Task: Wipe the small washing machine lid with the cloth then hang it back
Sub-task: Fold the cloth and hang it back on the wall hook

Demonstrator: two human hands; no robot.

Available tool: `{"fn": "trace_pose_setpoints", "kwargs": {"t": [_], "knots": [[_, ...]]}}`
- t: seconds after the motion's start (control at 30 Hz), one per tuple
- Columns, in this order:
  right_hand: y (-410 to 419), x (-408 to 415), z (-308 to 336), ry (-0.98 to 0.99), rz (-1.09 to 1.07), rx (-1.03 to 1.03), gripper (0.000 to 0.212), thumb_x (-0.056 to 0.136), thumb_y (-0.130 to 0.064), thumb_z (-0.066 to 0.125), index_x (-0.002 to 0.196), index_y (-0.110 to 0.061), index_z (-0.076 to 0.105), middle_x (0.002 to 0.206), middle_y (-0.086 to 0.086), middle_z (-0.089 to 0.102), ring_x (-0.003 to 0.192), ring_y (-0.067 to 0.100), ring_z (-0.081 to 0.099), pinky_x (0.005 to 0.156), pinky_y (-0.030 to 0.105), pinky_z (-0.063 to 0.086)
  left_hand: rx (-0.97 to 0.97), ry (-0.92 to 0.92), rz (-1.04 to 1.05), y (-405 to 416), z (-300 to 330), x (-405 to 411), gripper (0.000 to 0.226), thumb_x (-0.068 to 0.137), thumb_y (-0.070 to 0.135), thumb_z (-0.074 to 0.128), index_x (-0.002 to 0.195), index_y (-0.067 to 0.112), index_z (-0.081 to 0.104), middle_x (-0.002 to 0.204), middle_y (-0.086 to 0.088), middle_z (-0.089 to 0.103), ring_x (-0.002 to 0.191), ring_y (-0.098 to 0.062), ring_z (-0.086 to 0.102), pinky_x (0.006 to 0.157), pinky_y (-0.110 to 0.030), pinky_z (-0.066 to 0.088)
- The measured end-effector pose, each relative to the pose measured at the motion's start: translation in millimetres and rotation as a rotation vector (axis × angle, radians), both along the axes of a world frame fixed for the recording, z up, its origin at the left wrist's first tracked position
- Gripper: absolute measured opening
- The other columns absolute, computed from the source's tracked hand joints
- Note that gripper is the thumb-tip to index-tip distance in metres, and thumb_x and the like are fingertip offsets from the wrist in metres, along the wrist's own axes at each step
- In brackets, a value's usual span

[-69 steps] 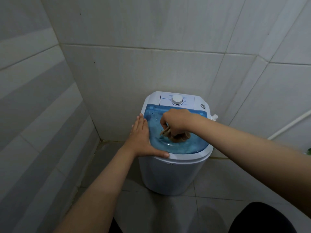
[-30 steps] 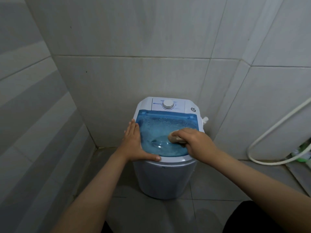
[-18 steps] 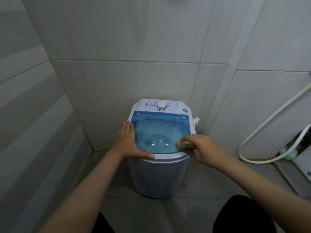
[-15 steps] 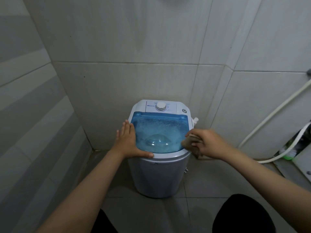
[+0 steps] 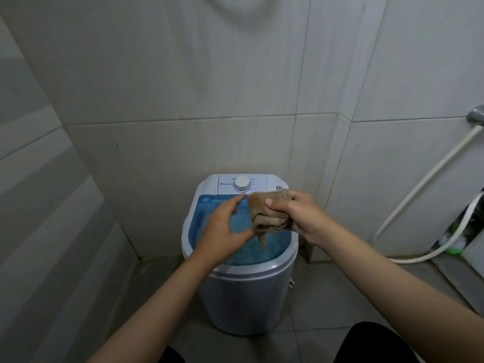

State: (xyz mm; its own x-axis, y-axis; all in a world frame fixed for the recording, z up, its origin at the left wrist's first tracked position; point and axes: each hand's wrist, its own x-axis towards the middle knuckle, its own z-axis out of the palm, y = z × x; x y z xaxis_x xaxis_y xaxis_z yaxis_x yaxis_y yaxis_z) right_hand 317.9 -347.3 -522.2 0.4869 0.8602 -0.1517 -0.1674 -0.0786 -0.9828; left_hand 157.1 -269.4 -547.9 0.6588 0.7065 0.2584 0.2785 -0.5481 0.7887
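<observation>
A small white washing machine (image 5: 248,297) stands in the tiled corner, its translucent blue lid (image 5: 243,247) shut and a white dial (image 5: 241,183) on the back panel. My right hand (image 5: 301,218) grips a bunched brown cloth (image 5: 267,213), held above the lid's right half with a corner dangling. Just left of the cloth, my left hand (image 5: 225,229) hovers over the lid with fingers spread, its thumb close to the cloth's lower edge; I cannot tell if it touches.
Grey tiled walls close in on the left and behind the machine. A white hose (image 5: 424,184) runs down the right wall from a metal fitting (image 5: 475,117) and curls across the floor. Something green and white (image 5: 455,244) lies at the far right.
My right hand has lifted the cloth off the lid's right edge and raised it. My left hand has left the machine's left rim and moved toward the cloth.
</observation>
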Motion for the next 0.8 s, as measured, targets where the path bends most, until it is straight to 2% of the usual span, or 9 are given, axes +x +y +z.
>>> {"fn": "trace_pose_setpoints", "kwargs": {"t": [0.13, 0.2, 0.27, 0.33, 0.43, 0.53, 0.63, 0.7, 0.8], "knots": [[27, 18, -9, 0.078, 0.006, 0.070, 0.009, 0.083, -0.004, 0.067, 0.090, -0.010, 0.067, 0.079, 0.008, 0.074, 0.071, 0.020, 0.071, 0.069, 0.035, 0.060, -0.156, -0.147, -0.100, 26, -2, 26, 0.075, 0.076, 0.022, 0.076, 0.139, 0.036, 0.038, 0.124, 0.013, 0.053, 0.106, -0.001, 0.056, 0.080, -0.004, 0.044], [43, 32, -18, 0.085, -0.009, 0.087, 0.011, 0.080, -0.012, 0.071, 0.091, -0.010, 0.067, 0.083, 0.010, 0.074, 0.074, 0.020, 0.071, 0.073, 0.036, 0.060, -0.163, -0.180, -0.119, 45, -11, 39, 0.070, 0.077, 0.021, 0.076, 0.137, 0.038, 0.042, 0.126, 0.013, 0.053, 0.109, -0.003, 0.057, 0.085, -0.008, 0.045], [61, 47, -26, 0.078, -0.015, 0.072, 0.036, 0.070, -0.035, 0.074, 0.095, -0.011, 0.067, 0.092, 0.012, 0.073, 0.083, 0.023, 0.071, 0.081, 0.040, 0.058, -0.118, -0.197, -0.129, 65, -18, 55, 0.056, 0.081, 0.017, 0.072, 0.129, 0.038, 0.052, 0.125, 0.013, 0.054, 0.111, 0.000, 0.056, 0.091, -0.015, 0.045], [76, 56, -29, 0.139, -0.009, 0.048, 0.054, 0.065, -0.053, 0.063, 0.099, -0.011, 0.067, 0.092, 0.010, 0.075, 0.085, 0.024, 0.071, 0.081, 0.041, 0.056, -0.078, -0.228, -0.078, 83, -18, 70, 0.037, 0.085, 0.012, 0.066, 0.113, 0.035, 0.061, 0.117, 0.011, 0.057, 0.105, 0.005, 0.056, 0.090, -0.017, 0.045], [87, 63, -17, 0.250, 0.037, -0.029, 0.061, 0.075, -0.062, 0.047, 0.107, -0.014, 0.066, 0.101, 0.010, 0.075, 0.093, 0.026, 0.072, 0.078, 0.041, 0.058, -0.149, -0.257, 0.042, 101, 0, 87, 0.018, 0.091, 0.015, 0.058, 0.096, 0.032, 0.063, 0.101, 0.008, 0.065, 0.092, 0.006, 0.060, 0.078, -0.012, 0.046], [88, 65, 12, 0.141, 0.037, -0.144, 0.051, 0.088, -0.058, 0.039, 0.102, -0.018, 0.067, 0.102, 0.013, 0.072, 0.089, 0.026, 0.070, 0.073, 0.037, 0.057, -0.302, -0.274, 0.067, 110, 34, 97, 0.017, 0.094, 0.016, 0.051, 0.091, 0.029, 0.062, 0.091, 0.010, 0.068, 0.087, 0.002, 0.064, 0.077, -0.015, 0.049], [84, 67, 67, -0.027, 0.010, -0.212, 0.038, 0.092, -0.051, 0.041, 0.090, -0.024, 0.067, 0.088, 0.002, 0.071, 0.079, 0.017, 0.066, 0.073, 0.034, 0.052, -0.474, -0.258, 0.100, 111, 81, 102, 0.018, 0.097, 0.018, 0.045, 0.095, 0.025, 0.061, 0.094, 0.004, 0.068, 0.094, -0.013, 0.065, 0.087, -0.034, 0.053], [81, 66, 111, -0.138, 0.018, -0.174, 0.028, 0.093, -0.042, 0.048, 0.085, -0.026, 0.068, 0.083, -0.004, 0.070, 0.075, 0.008, 0.066, 0.074, 0.033, 0.051, -0.543, -0.231, 0.094, 109, 118, 101, 0.021, 0.099, 0.022, 0.040, 0.102, 0.020, 0.060, 0.102, -0.004, 0.068, 0.101, -0.020, 0.064, 0.094, -0.045, 0.050], [78, 60, 187, -0.276, 0.057, -0.076, 0.017, 0.089, -0.020, 0.061, 0.076, -0.027, 0.069, 0.073, -0.008, 0.069, 0.068, 0.000, 0.064, 0.067, 0.020, 0.051, -0.614, -0.185, 0.046, 106, 189, 98, 0.026, 0.101, 0.023, 0.034, 0.107, 0.013, 0.057, 0.110, -0.013, 0.065, 0.108, -0.025, 0.062, 0.100, -0.044, 0.046]]}}
